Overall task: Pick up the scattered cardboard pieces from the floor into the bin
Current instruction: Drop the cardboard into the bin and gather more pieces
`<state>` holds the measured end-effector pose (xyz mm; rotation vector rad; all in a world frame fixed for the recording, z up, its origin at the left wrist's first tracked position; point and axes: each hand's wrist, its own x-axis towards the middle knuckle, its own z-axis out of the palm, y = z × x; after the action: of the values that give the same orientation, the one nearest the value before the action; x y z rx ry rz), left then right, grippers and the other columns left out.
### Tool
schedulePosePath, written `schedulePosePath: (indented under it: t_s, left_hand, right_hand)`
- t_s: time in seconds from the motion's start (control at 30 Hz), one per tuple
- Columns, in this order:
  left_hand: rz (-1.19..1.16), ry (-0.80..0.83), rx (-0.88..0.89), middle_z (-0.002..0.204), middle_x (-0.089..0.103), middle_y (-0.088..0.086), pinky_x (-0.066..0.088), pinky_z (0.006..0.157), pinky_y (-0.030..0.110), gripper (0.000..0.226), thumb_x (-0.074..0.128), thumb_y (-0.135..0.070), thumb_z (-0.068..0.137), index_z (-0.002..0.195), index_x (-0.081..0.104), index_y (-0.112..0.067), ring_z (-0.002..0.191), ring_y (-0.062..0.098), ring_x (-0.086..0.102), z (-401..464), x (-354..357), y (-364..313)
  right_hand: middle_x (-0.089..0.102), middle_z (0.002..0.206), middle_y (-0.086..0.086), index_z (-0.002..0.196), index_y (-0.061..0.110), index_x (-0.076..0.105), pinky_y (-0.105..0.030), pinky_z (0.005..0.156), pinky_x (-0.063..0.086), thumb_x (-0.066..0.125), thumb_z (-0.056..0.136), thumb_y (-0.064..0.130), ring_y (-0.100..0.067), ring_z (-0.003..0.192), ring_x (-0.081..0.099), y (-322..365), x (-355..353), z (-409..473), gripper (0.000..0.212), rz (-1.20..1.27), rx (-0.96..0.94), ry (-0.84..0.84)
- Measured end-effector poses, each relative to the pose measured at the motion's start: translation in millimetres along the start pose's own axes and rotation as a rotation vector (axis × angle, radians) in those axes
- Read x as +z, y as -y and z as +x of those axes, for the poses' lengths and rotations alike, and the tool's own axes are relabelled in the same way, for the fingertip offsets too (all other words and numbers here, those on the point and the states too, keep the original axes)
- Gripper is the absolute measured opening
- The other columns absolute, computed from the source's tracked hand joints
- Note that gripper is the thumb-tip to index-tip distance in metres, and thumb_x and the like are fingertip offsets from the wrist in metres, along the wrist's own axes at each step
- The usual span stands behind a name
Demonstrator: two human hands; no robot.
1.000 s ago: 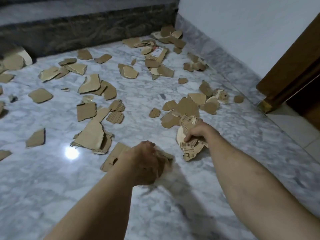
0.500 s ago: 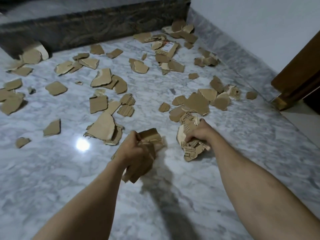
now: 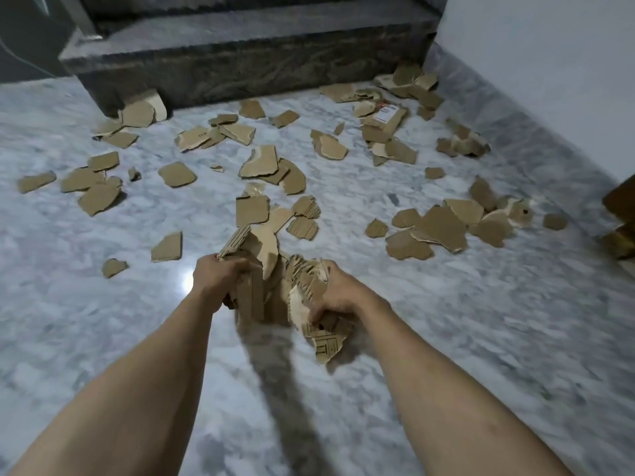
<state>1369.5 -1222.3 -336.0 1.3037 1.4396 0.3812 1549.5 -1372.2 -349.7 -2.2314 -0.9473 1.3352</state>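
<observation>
Across the whole view spreads a grey-white marble floor (image 3: 481,321), polished enough to throw back a bright spot of light just left of the hands. At its far edge a dark stone step (image 3: 247,68) runs most of the width; along the right edge a grey skirting band meets a pale wall (image 3: 549,63), and a brown wooden piece (image 3: 620,218) cuts in at the right border.

Bare floor lies along the near edge and the near right side, and on the near left below the arms. The far half is littered.

Torn cardboard pieces (image 3: 261,163) lie scattered from the left edge to the skirting: a cluster at the foot of the step on the left, a thick group in the far right corner with 1 piece bearing a white label (image 3: 385,115), and an overlapping heap (image 3: 443,228) on the right, beyond and to the right of the hands.

Both hands meet at the middle of the floor. The left hand (image 3: 220,280) grips a bunch of plain and ribbed scraps (image 3: 252,266) that stand up past its knuckles. The right hand (image 3: 338,292) clutches a crumpled printed piece (image 3: 324,343), whose lower end hangs below the fingers. The 2 bundles touch between the hands. No bin shows in view.
</observation>
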Motion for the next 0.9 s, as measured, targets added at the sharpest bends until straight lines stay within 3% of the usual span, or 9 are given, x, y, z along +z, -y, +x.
schedulePosePath:
  t_s: [0.13, 0.23, 0.3, 0.37, 0.47, 0.53, 0.67, 0.8, 0.9]
  left_hand:
    - [-0.034, 0.026, 0.022, 0.065, 0.062, 0.011, 0.048, 0.043, 0.031, 0.026, 0.087, -0.013, 0.062, 0.08, 0.074, 0.0, 0.051, 0.027, 0.056, 32, 3, -16]
    - [0.015, 0.013, 0.059, 0.09, 0.072, 0.014, 0.058, 0.07, 0.038, 0.026, 0.086, -0.026, 0.063, 0.082, 0.073, -0.014, 0.079, 0.028, 0.066, 48, 20, -20]
    - [0.383, -0.055, 0.049, 0.117, 0.061, 0.011, 0.049, 0.095, 0.046, 0.044, 0.078, -0.044, 0.065, 0.102, 0.071, -0.022, 0.11, 0.033, 0.056, 53, 35, -16]
    - [0.642, -0.051, 0.031, 0.131, 0.043, 0.01, 0.037, 0.102, 0.048, 0.053, 0.071, -0.049, 0.07, 0.116, 0.064, -0.024, 0.124, 0.037, 0.038, 47, 48, -11]
    - [0.646, -0.014, 0.04, 0.128, 0.043, 0.012, 0.034, 0.101, 0.046, 0.055, 0.068, -0.051, 0.075, 0.119, 0.057, -0.02, 0.125, 0.037, 0.036, 46, 56, -8]
    - [0.604, 0.07, 0.022, 0.121, 0.052, 0.014, 0.042, 0.1, 0.044, 0.063, 0.072, -0.054, 0.07, 0.118, 0.056, -0.016, 0.117, 0.036, 0.048, 51, 51, -7]
    - [0.199, 0.283, -0.129, 0.109, 0.063, 0.015, 0.06, 0.082, 0.049, 0.09, 0.088, -0.036, 0.046, 0.119, 0.044, -0.006, 0.096, 0.032, 0.067, 54, 37, 1]
    - [0.04, 0.37, -0.242, 0.099, 0.075, 0.016, 0.061, 0.073, 0.044, 0.056, 0.086, -0.023, 0.063, 0.111, 0.066, -0.004, 0.09, 0.034, 0.072, 39, 35, 3]
    - [-0.088, 0.372, -0.258, 0.103, 0.073, 0.017, 0.059, 0.07, 0.043, 0.049, 0.083, -0.02, 0.07, 0.113, 0.065, -0.004, 0.092, 0.035, 0.069, 35, 41, 11]
  right_hand:
    - [0.056, 0.137, -0.011, 0.151, 0.027, 0.02, -0.044, 0.095, 0.053, 0.093, 0.057, 0.025, -0.032, 0.114, 0.059, 15, 17, 27, 0.119, -0.034, 0.033, -0.027]
    - [0.064, 0.12, -0.009, 0.129, 0.022, 0.042, -0.046, 0.088, 0.057, 0.094, 0.051, 0.017, -0.029, 0.103, 0.063, 17, -4, 38, 0.094, 0.129, 0.096, -0.157]
    - [0.065, 0.113, -0.012, 0.122, 0.014, 0.046, -0.049, 0.08, 0.061, 0.094, 0.049, 0.009, -0.03, 0.095, 0.067, 16, -13, 39, 0.087, 0.177, 0.146, -0.115]
    - [0.065, 0.116, -0.014, 0.132, 0.009, 0.046, -0.048, 0.079, 0.061, 0.094, 0.052, 0.009, -0.031, 0.097, 0.068, 15, -5, 36, 0.093, 0.065, 0.192, -0.014]
    - [0.062, 0.131, -0.009, 0.146, 0.018, 0.038, -0.038, 0.089, 0.056, 0.09, 0.056, 0.021, -0.029, 0.111, 0.063, 9, 18, 32, 0.104, -0.044, 0.206, -0.095]
    - [0.064, 0.127, -0.006, 0.142, 0.022, 0.043, -0.037, 0.09, 0.055, 0.089, 0.055, 0.022, -0.028, 0.11, 0.063, 7, 24, 35, 0.099, -0.021, 0.194, -0.151]
    - [0.067, 0.116, -0.005, 0.126, 0.022, 0.049, -0.04, 0.084, 0.058, 0.09, 0.053, 0.022, -0.027, 0.099, 0.065, 9, 27, 35, 0.084, 0.059, 0.187, -0.186]
    - [0.066, 0.112, -0.004, 0.121, 0.02, 0.05, -0.034, 0.075, 0.056, 0.09, 0.054, 0.022, -0.025, 0.095, 0.064, 12, 26, 34, 0.079, 0.065, 0.179, -0.175]
    - [0.07, 0.102, -0.005, 0.109, 0.015, 0.059, -0.036, 0.077, 0.059, 0.093, 0.047, 0.018, -0.024, 0.092, 0.067, 6, 7, 35, 0.071, 0.099, 0.131, -0.119]
